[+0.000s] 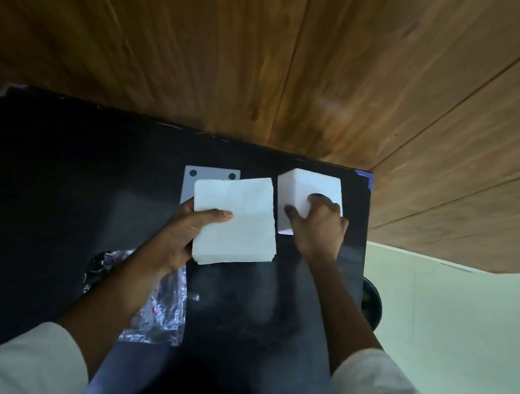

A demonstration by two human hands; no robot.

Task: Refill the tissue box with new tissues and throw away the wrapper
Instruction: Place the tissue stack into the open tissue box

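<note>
My left hand (pixel 191 230) holds a thick white stack of tissues (pixel 237 224) above the black table, thumb across its top. To its right stands the white cube tissue box (pixel 304 186), and my right hand (pixel 318 227) grips its near top corner, fingers at the dark round opening on top. A flat grey panel (pixel 193 180) with two dark holes lies behind the stack, partly hidden by it. The crumpled clear plastic wrapper (pixel 164 310) lies on the table under my left forearm.
The black table (pixel 49 199) stands against a wooden wall (pixel 274 47). Its right edge runs just beyond the box. A dark round object (pixel 371 301) sits on the pale floor beside that edge.
</note>
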